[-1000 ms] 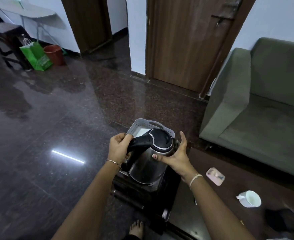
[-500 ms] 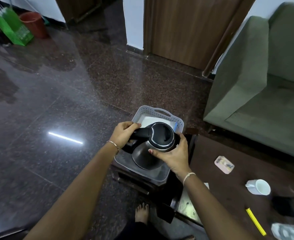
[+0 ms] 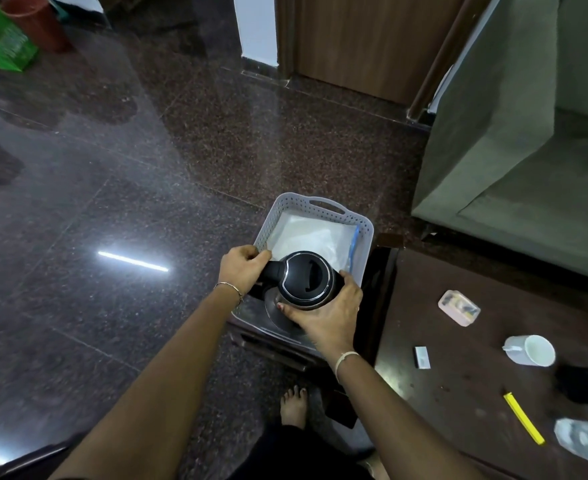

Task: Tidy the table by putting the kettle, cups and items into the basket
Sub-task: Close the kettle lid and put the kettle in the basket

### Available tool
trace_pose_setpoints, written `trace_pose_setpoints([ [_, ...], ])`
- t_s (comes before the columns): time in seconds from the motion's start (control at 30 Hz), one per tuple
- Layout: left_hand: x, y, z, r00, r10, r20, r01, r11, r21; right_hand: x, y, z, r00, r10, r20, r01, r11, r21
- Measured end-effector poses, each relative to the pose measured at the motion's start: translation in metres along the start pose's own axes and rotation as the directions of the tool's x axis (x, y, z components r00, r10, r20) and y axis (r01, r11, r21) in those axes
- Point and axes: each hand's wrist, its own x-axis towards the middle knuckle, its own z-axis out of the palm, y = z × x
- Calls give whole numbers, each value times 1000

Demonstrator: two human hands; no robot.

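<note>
A steel kettle (image 3: 306, 280) with a black lid sits low inside the near end of the pale grey basket (image 3: 363, 233). My left hand (image 3: 242, 268) grips its black handle. My right hand (image 3: 327, 315) wraps the kettle's body from the right. A clear bag with a blue strip (image 3: 315, 235) lies in the basket's far half. On the dark table (image 3: 458, 393) to the right are a white cup (image 3: 531, 349) lying on its side, a pink box (image 3: 458, 307), a small white piece (image 3: 421, 357) and a yellow stick (image 3: 524, 417).
The basket rests on a dark stool beside the table's left end. A green sofa (image 3: 514, 150) stands at the right. A black object (image 3: 587, 384) and a clear packet (image 3: 585, 441) lie at the table's right edge. My bare foot (image 3: 294, 405) is on the polished floor.
The kettle has gone down from above the basket into its near end, with both hands still on it. The view has tilted downward, showing more of the table.
</note>
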Motion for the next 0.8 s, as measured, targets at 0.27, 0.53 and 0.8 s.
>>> trace_pose_setpoints([
  [0.27, 3, -13, 4, 1000, -3, -7, 2, 996, -87, 1, 2, 8, 1000, -9, 1, 9, 1000, -23],
  [0.53, 6, -10, 6, 1000, 18, 21, -18, 1000, 4, 5, 7, 4, 998, 13, 68, -13, 1000, -7],
  [0.8, 1, -1, 4, 1000, -29, 9, 28, 998, 47, 38, 25, -40, 954, 57, 296, -94, 989, 114],
])
